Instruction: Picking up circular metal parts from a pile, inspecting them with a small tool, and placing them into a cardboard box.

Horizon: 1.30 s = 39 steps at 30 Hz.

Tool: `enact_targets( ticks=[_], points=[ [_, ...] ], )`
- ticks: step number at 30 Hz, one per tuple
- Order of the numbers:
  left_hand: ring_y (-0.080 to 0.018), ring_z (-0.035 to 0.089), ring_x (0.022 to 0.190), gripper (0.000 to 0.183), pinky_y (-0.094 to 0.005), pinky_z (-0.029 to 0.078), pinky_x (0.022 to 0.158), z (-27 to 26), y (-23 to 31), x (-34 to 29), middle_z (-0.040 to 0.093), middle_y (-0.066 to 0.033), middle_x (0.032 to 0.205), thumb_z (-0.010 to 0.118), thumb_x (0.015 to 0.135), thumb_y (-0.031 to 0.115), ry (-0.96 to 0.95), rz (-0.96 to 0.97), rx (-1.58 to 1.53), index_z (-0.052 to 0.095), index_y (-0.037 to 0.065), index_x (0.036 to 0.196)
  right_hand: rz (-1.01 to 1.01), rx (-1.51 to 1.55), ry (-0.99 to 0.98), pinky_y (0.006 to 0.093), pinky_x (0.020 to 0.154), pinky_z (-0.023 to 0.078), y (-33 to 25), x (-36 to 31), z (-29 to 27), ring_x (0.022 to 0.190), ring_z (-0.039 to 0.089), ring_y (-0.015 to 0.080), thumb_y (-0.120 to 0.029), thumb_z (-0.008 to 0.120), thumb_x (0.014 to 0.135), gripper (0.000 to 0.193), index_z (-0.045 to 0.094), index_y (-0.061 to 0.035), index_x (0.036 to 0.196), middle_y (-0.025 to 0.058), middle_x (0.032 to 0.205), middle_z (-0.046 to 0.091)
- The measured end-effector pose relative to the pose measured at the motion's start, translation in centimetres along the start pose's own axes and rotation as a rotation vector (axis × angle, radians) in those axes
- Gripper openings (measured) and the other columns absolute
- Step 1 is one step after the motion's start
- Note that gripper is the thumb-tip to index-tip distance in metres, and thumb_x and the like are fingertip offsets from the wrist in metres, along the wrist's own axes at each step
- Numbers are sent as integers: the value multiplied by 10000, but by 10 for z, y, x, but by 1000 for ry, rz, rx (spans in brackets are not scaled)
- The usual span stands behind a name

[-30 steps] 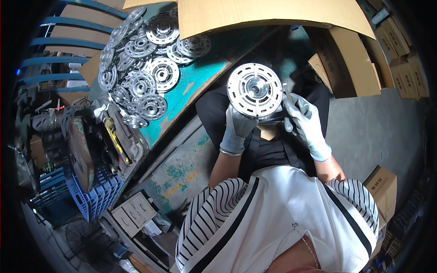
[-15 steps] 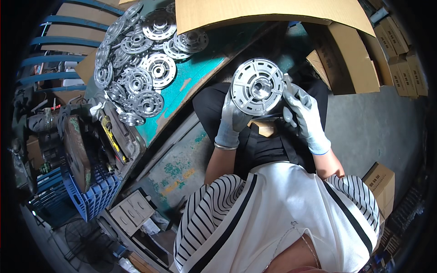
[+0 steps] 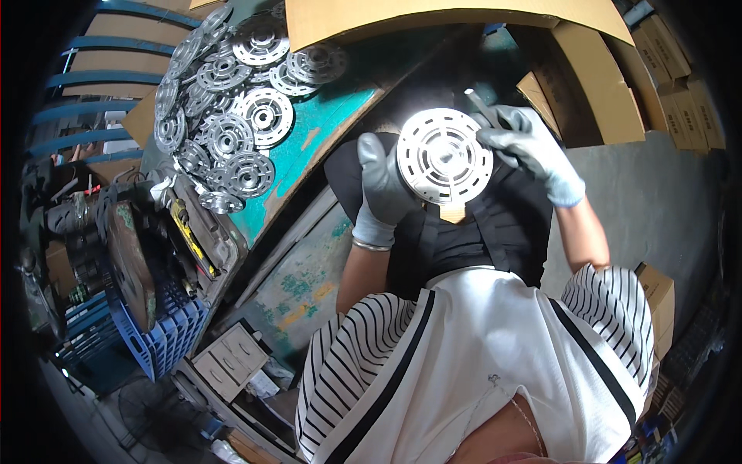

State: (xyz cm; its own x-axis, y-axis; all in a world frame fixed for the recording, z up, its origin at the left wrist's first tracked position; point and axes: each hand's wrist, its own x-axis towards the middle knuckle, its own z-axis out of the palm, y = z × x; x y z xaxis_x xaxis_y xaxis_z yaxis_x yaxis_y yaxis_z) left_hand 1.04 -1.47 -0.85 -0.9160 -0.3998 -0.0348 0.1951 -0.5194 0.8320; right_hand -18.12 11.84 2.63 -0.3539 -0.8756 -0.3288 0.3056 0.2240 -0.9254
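A round silver metal disc [image 3: 425, 174] with rings of slots and a bright centre is held over my lap, its flat face toward me. My left hand [image 3: 380, 185], in a grey-white glove, supports its left edge; the thumb stands up away from the rim and the other fingers are hidden behind the disc. At the right rim is my gloved right hand [image 3: 537, 147], its fingers closed round a slim grey metal tool [image 3: 482, 107] that points up and left. The tool's exact kind is not clear.
Similar metal discs [image 3: 230, 138] lie heaped on the green worktable [image 3: 297, 158] at left. A large open cardboard box [image 3: 464, 17] stands ahead, with more cartons [image 3: 680, 100] at far right. Worn machinery [image 3: 131, 259] and a blue plastic crate [image 3: 166, 332] are at lower left.
The disc now shows a flatter slotted face instead of the ribbed one with the raised hub. My right hand has risen a little, and its tool shows more clearly. My left thumb has come into view.
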Motion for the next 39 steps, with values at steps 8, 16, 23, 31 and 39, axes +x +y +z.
enact_targets(
  ticks=[8, 16, 23, 31, 39],
  points=[
    [-222, 574, 1111, 326, -421, 504, 954, -24, -33, 15, 606, -114, 1170, 439, 998, 241, 144, -159, -866, 523, 5, 1206, -227, 39, 166, 161, 499, 389, -3, -22, 17, 547, 479, 22, -230, 501, 969, 356, 550, 2, 1235, 30, 888, 637],
    [-244, 597, 1075, 437, -390, 531, 906, 15, -21, 21, 570, -166, 1217, 553, 934, 161, 248, 209, -425, 407, -76, 1271, -123, -323, 176, 203, 482, 419, 16, -51, 46, 480, 504, 60, -151, 532, 942, 300, 561, 10, 1193, 51, 786, 637],
    [-184, 629, 969, 396, -315, 535, 826, 35, -13, 16, 637, -118, 1049, 366, 1020, 276, 328, 275, 162, 499, -56, 1189, 35, -245, 50, 227, 537, 477, 12, -56, 61, 575, 573, 76, -148, 510, 941, 321, 552, -20, 1233, 36, 795, 663],
    [-234, 654, 958, 496, -311, 500, 875, 16, -31, 10, 681, -118, 1054, 705, 821, 166, 401, 514, 1165, 521, -108, 1190, -339, -671, 157, 370, 630, 478, 31, -49, 58, 631, 587, 310, -209, 577, 903, 327, 585, -19, 1170, 176, 778, 616],
    [-214, 601, 982, 482, -298, 509, 835, 18, -46, 4, 556, -137, 1217, 548, 894, 45, 385, 372, 650, 379, -12, 1341, -101, -126, 194, 201, 497, 418, 20, -52, 59, 516, 499, 32, -176, 576, 925, 322, 575, -28, 1211, 6, 749, 634]
  ],
)
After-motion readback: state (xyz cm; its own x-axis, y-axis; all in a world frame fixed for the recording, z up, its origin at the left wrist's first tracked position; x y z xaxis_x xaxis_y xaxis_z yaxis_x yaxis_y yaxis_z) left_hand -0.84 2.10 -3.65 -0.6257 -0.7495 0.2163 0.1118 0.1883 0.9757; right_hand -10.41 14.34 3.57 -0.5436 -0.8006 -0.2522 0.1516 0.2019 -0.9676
